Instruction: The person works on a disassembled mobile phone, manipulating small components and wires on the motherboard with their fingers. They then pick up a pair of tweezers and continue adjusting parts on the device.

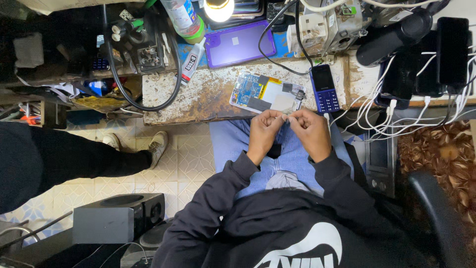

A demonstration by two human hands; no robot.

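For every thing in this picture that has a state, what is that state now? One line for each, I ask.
Opened phone with bare blue circuit board: back cover off, lying flat on the bench.
Blue keypad phone: screen dark, lying face up.
Round lamp: lit.
Purple phone case: empty, lying flat.
Small glue tube: cap on, lying down.
Left hand: fingertips pinched.
Right hand: fingertips pinched; anything held is too small to tell.

A bare lamp (pixel 218 8) at the top edge glares white and lights the workbench (pixel 198 99) brightly. The left and lower corners stay dark. The picture is sharp, with edges slightly bent.
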